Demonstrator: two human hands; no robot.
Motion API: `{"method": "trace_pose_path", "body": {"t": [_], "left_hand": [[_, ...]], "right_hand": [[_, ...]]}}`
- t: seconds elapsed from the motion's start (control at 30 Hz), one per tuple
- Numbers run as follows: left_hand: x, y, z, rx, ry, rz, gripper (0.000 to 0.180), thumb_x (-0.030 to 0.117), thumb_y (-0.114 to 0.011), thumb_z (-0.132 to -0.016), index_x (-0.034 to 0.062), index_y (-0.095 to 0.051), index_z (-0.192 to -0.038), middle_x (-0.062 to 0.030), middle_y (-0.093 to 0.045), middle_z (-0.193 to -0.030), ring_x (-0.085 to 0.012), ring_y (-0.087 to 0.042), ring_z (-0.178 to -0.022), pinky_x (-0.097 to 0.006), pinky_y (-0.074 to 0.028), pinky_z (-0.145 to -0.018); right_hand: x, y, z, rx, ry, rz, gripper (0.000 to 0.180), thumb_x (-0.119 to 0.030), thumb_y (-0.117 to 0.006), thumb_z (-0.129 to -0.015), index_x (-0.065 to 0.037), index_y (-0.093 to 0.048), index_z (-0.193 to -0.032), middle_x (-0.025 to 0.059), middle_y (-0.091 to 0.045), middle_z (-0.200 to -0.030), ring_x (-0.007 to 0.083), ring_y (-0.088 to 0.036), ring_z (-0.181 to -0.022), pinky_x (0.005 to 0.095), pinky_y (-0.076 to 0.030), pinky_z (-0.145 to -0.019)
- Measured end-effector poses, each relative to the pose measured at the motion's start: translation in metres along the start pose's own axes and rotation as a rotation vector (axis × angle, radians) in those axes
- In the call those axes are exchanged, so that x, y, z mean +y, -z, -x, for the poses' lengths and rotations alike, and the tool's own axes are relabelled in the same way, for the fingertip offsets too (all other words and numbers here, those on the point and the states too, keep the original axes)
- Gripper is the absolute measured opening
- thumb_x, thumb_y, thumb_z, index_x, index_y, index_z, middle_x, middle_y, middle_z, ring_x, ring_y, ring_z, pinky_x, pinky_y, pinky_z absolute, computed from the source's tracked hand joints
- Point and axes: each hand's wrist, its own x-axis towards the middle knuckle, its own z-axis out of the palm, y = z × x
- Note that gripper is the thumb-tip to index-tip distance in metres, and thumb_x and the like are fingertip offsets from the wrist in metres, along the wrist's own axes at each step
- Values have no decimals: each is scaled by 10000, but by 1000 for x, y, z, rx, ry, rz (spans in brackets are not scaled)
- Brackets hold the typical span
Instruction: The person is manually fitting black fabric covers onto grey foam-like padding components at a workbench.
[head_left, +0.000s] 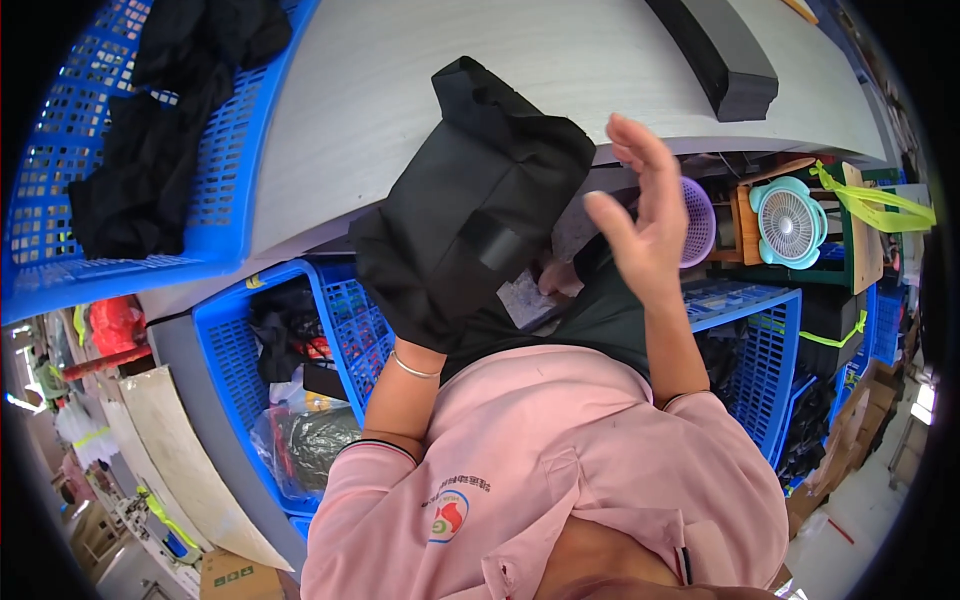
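A black fabric bag [455,200] is held up in front of me, over the table's near edge. Its upper end is loose and folded, and a shiny black patch shows on its side. My left forearm, with a bracelet [415,368] at the wrist, runs up into the bag's lower end. The cloth hides that hand and its fingers. To the right of the bag, my right hand [650,225] is raised, thumb and fingers apart, with nothing in it.
A pale table [360,110] curves across the front, bearing a stack of black flat pieces [735,75]. At the far left, a blue crate [225,190] contains black cloth. More blue crates [225,340] flank me below. A turquoise fan [790,222] and purple basket [697,222] are on the right.
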Motion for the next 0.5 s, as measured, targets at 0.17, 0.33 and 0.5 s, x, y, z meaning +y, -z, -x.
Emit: {"method": "trace_pose_path", "body": {"t": [0.17,0.33,0.5], "left_hand": [[-9,7,0,70,-178,-310,583,326,-609,-961,35,-439,-1437,-121,-496,-1434,-279,-478,-1303,-417,-401,-1092],[-20,43,-19,171,-361,-618,585,320,-612,-960,28,-435,-1434,-120,-500,-1427,-277,-483,-1295,-417,-406,-1088],[56,13,-56,-190,-75,865,455,153,-503,-1022,-16,-422,-1437,-116,-542,-1379,-246,-547,-1239,-355,-432,-1073]], "right_hand": [[-9,-17,-10,-70,14,195,410,-35,-704,-829,-7,-614,-1228,162,-575,-1322,313,-553,-1223,377,-443,-1013],[10,2,-17,-592,-90,-319,127,-43,-692,-816,54,-656,-889,119,-651,-1053,302,-598,-1115,414,-424,-1023],[24,16,-30,-418,-100,-463,215,-138,-676,-887,27,-570,-798,72,-622,-1151,183,-569,-1035,369,-392,-1036]]}}
